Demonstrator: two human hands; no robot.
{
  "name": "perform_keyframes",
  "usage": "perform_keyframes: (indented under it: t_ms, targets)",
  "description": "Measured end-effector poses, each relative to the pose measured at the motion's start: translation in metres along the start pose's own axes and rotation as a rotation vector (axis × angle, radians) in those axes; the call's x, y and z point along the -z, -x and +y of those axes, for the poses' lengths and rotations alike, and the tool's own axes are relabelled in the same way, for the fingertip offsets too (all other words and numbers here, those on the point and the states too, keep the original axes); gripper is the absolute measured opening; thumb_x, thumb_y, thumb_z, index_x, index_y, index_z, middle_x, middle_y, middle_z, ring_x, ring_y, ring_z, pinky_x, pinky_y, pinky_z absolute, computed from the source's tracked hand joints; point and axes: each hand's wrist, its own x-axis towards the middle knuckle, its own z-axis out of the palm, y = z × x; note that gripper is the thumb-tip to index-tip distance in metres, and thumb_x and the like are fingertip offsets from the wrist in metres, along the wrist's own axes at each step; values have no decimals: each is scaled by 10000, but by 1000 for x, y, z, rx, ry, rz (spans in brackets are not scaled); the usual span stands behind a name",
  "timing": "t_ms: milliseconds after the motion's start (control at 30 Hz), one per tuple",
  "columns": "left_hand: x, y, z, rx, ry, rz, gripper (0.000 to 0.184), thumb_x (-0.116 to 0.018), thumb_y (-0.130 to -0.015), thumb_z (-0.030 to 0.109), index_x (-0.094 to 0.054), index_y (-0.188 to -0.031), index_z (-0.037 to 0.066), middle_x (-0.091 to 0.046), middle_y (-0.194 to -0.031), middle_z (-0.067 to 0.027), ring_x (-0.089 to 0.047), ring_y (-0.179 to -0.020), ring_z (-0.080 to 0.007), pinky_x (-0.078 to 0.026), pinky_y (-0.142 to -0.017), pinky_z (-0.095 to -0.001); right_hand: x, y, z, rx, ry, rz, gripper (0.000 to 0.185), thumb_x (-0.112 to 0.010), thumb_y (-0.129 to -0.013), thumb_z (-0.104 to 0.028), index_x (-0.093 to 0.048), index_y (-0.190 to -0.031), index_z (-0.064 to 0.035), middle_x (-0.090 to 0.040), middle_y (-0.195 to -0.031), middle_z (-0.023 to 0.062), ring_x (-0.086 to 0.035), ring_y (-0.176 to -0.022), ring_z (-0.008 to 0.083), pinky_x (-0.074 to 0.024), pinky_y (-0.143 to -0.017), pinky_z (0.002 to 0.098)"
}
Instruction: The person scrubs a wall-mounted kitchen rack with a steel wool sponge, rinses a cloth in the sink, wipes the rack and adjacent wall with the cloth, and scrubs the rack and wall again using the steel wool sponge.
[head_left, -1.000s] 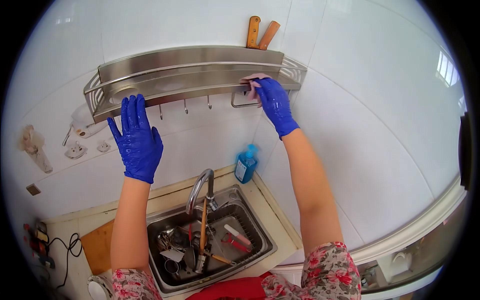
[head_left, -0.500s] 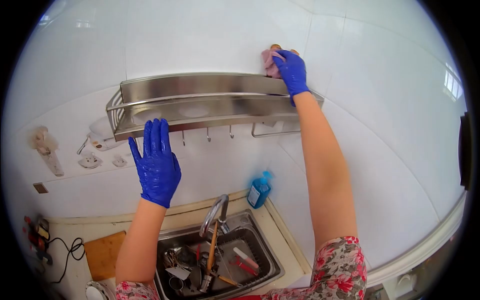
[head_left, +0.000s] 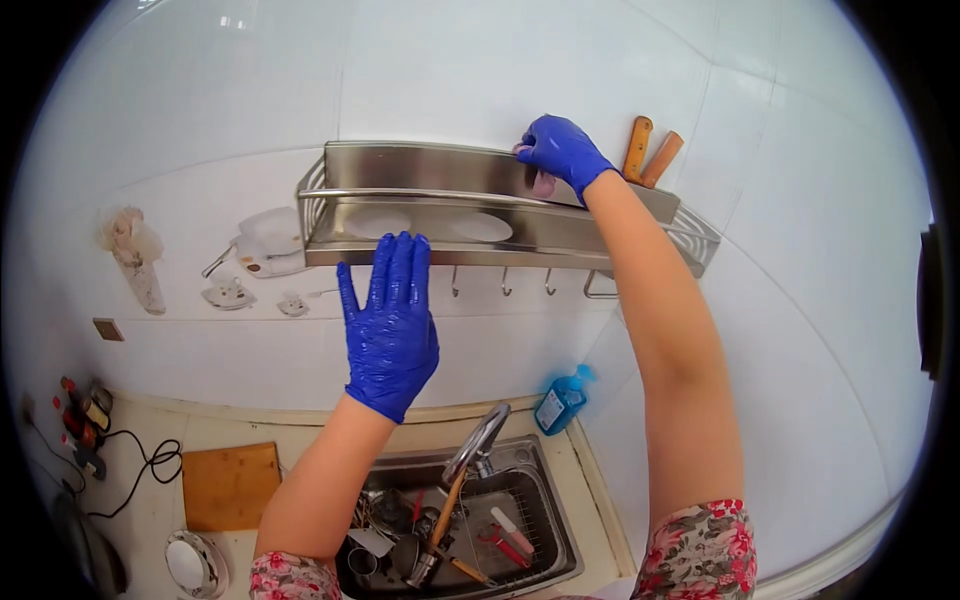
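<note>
A stainless steel wall shelf (head_left: 440, 252) with a front rail hangs on the tiled wall. My right hand (head_left: 566, 152), in a blue glove, is closed on a pink cloth (head_left: 544, 184) at the top edge of the shelf's back panel. Part of the cloth hangs down against the metal; the rest is hidden in the fist. My left hand (head_left: 392, 335), also gloved in blue, has its fingers stretched out, with the tips at the shelf's lower front edge. Two wooden-handled knives (head_left: 636, 150) stand in the shelf's right end, beside my right wrist.
Below is a sink (head_left: 560, 545) with several utensils in it and a curved faucet (head_left: 478, 440). A blue soap bottle (head_left: 561, 403) stands behind it. A wooden cutting board (head_left: 231, 487), stacked plates (head_left: 190, 563) and a black cord (head_left: 150, 460) lie left. Hooks (head_left: 506, 283) hang under the shelf.
My right hand has moved left along the back panel with the cloth, uncovering the knife handles. My left hand stays outstretched at the shelf's front edge. The view has shifted left.
</note>
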Motion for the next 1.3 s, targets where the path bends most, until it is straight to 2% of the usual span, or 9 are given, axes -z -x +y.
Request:
perform_keyframes:
  t_ms: [267,367,400,633,833,933,1000,1200,1300]
  targets:
    - [-1,2,-4,-10,40,-4,781,-548,-715,75,-235,-1429,44,-289,-1451,-135,-228,-1375,-264,-102,-1085,-575,-52,-38,-146,852,-496,-10,241,-560,-861,-208,-645,-1011,-39,-606,-1087,167,-586,-990,223,-471,-826,315]
    - [0,3,-13,-48,17,23,765,-530,-715,62,-250,-1426,53,-296,-1448,-119,-245,-1369,-246,-127,-1078,-576,-10,-15,-173,451,-318,-353,170,-577,-830,-162,-659,-901,-31,-635,-1041,147,-631,-856,201,-486,-732,309]
    - [-1,4,-14,-67,8,24,762,-527,-714,62,-254,-1425,56,-297,-1449,-112,-249,-1368,-241,-132,-1077,-575,-33,-38,-150,758,-248,-65,119,-580,-795,-122,-655,-791,-30,-651,-913,137,-634,-737,186,-482,-651,321]
    - [-2,5,-16,-64,33,32,743,-530,-723,82,-273,-1419,49,-291,-1453,-105,-237,-1374,-229,-130,-1081,-566,-3,9,-83,181,-571,-219,360,-571,-777,-203,-534,-1087,-23,-617,-806,113,-634,-764,171,-499,-674,320]
    - [-4,4,-14,-59,42,38,732,-525,-732,91,-273,-1418,42,-290,-1453,-109,-247,-1369,-231,-129,-1081,-568,-33,-16,-132,759,339,19,234,-501,-829,-233,-614,-852,-29,-624,-799,184,-617,-749,349,-487,-693,398]
    - [-6,5,-16,-70,34,49,725,-523,-733,91,-280,-1414,41,-294,-1450,-109,-254,-1365,-232,-129,-1081,-570,-21,-13,-187,586,-233,-169,185,-528,-756,-190,-637,-774,-42,-634,-744,140,-622,-738,294,-489,-653,380]
    - [-8,4,-17,-75,30,58,719,-523,-732,90,-288,-1410,40,-297,-1448,-108,-257,-1364,-231,-130,-1080,-571,-29,-35,-195,1005,340,134,191,-499,-789,-187,-623,-771,-43,-616,-705,125,-608,-697,267,-491,-664,365]
    - [-5,5,-19,-74,38,56,699,-526,-728,86,-323,-1396,46,-330,-1428,-102,-268,-1358,-221,-133,-1080,-569,-21,-11,-114,521,178,-211,290,-460,-791,-269,-613,-590,-125,-630,-610,75,-639,-662,260,-495,-752,354]
    - [-5,4,-17,-52,51,81,699,-524,-728,81,-326,-1398,55,-339,-1426,-91,-278,-1354,-213,-130,-1083,-563,-10,14,-50,773,528,88,104,-638,-715,-192,-608,-686,-97,-619,-717,116,-619,-683,304,-501,-692,392]
